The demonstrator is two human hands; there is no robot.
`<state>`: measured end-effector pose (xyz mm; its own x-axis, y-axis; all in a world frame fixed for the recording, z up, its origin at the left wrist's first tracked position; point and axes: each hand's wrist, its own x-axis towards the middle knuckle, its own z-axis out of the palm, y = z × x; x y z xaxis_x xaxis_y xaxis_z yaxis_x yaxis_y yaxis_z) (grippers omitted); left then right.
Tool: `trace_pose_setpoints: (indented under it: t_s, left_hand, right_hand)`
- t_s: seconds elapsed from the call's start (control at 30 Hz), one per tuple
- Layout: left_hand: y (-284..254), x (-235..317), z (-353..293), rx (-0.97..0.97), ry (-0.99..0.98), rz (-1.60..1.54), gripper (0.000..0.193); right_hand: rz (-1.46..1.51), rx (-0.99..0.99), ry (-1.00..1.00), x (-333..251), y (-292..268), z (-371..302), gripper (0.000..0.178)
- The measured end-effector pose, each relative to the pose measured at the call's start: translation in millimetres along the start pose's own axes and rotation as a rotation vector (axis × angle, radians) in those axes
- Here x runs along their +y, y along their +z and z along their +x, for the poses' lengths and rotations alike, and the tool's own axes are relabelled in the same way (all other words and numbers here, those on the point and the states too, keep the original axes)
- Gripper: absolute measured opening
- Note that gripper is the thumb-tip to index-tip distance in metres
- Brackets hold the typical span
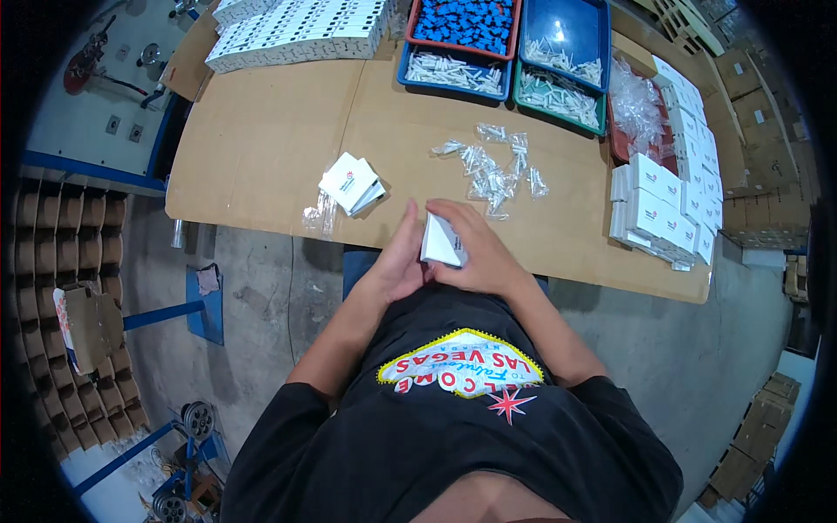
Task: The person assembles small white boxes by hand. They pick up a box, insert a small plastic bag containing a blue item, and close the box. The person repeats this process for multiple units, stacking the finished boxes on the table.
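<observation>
Just in front of the table's near edge, a small white folded carton (443, 242) is between my two hands, its flat printed face turned up. My right hand (478, 248) is curled around its far and right sides. Against its left side rests my left hand (398, 264), with the fingers fairly straight and the thumb close to the near corner. Whether the carton has anything inside is hidden. To the left on the table lies a small stack of flat white cartons (351, 184). Several clear bags of white plugs (493, 174) are scattered beyond my right hand.
Cardboard covers the table (261, 131). Along the back stand a red tray of blue pieces (462, 24), blue trays, and a green tray (561, 98) of white plugs. White boxes are stacked at the back left (301, 39) and right (667, 209), beside a red tray of clear bags (639, 105).
</observation>
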<state>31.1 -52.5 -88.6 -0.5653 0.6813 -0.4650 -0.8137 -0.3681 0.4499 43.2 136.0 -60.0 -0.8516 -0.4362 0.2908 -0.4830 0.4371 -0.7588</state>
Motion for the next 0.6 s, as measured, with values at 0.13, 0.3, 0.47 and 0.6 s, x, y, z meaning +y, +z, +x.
trace_pose_setpoints:
  t_s: [0.13, 0.3, 0.47, 0.6]
  left_hand:
    - [-27, -24, 20, -0.285, -0.016, -0.411, 0.063]
    - [26, -12, 2, 0.076, 0.142, -0.229, 0.058]
    - [6, -27, 11, 0.067, 0.23, -0.253, 0.052]
    - [12, -29, 17, 0.094, 0.243, -0.266, 0.05]
  right_hand:
    - [0.001, 0.022, -0.048, 2, 1, 0, 0.082]
    - [0.027, 0.012, -0.035, 6, 8, -2, 0.077]
    - [-0.077, 0.006, -0.123, 14, 14, -4, 0.073]
    - [-0.081, 0.045, -0.13, 21, 16, -8, 0.071]
